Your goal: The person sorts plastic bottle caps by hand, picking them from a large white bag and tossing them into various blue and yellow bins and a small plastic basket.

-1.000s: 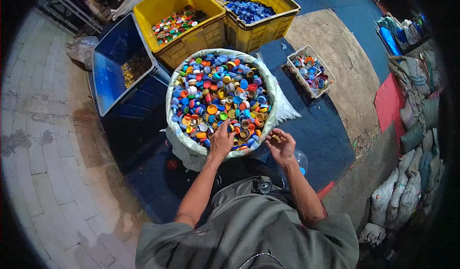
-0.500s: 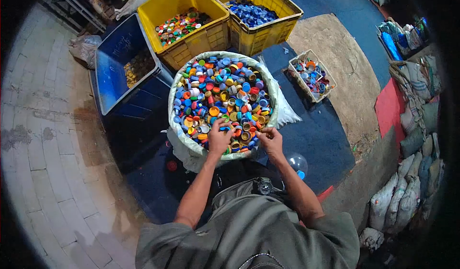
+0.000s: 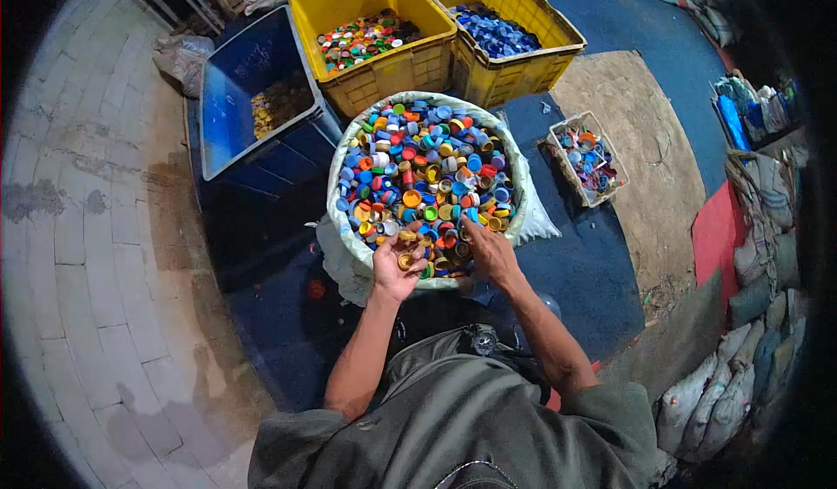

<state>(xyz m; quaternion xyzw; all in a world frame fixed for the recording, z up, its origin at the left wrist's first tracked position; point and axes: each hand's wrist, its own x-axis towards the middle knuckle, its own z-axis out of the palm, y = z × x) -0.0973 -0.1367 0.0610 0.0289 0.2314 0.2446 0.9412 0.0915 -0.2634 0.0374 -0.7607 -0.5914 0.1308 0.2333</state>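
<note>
One gold cap in left-hand grip (palm up), over sack.

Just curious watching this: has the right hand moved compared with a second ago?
Yes. The right hand has gone forward over the sack's near rim onto the bottle caps; earlier it hovered outside that rim.

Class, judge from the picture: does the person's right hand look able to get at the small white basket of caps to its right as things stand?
Probably yes: the right hand rests in the sack of caps, and only bare blue mat lies between it and the small white basket.

Recycling sorting yard — cap-filled crates; stacked sacks
</note>
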